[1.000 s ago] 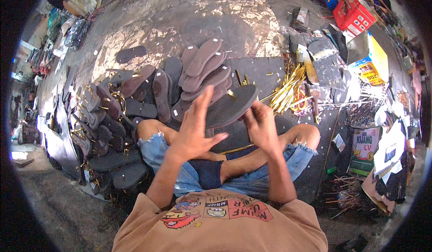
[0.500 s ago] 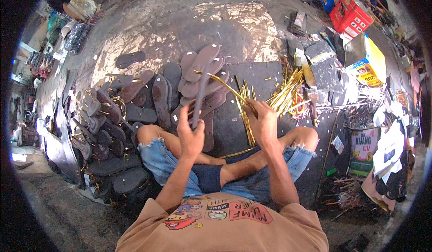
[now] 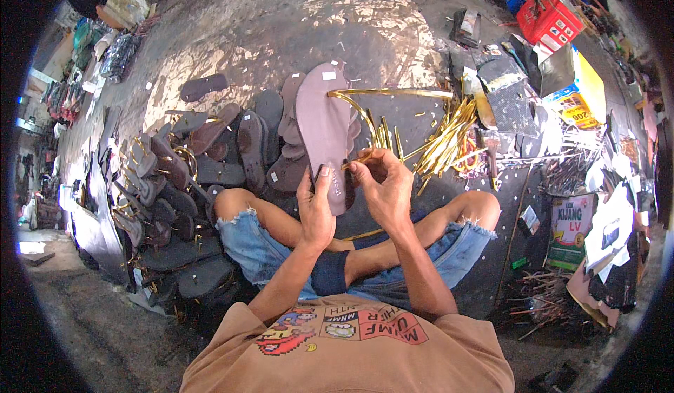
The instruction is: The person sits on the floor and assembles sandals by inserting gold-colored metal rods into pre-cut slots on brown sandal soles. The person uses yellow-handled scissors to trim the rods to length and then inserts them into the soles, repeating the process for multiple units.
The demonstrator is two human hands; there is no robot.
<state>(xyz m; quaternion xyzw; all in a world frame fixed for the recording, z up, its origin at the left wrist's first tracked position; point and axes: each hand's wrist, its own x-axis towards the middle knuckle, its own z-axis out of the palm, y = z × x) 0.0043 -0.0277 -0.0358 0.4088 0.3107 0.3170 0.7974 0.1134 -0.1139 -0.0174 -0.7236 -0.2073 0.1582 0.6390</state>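
My left hand (image 3: 316, 207) grips a brown sandal sole (image 3: 317, 122) near its heel end, with the top face up and a small pale sticker by the toe. A shiny gold strap (image 3: 400, 92) comes out near the toe of the sole; one strand stretches out to the right and another curves down toward my right hand (image 3: 386, 186). That hand pinches the curving strand at the right edge of the sole, close to the heel. Exactly where the pinched end meets the sole is hidden by my fingers. More brown soles (image 3: 286, 172) lie under and behind the held one.
A heap of sandals with gold straps (image 3: 158, 189) lies at my left. Loose gold strips (image 3: 449, 136) fan out on the dark mat at right. Farther right stand a red box (image 3: 547, 17), a yellow-and-blue box (image 3: 579, 98) and a green-and-white tin (image 3: 570, 231).
The sole, seen edge-on before, has turned its top face up. My right hand has moved left and down to the sole's side, bringing one strap strand; the other strand now points right.
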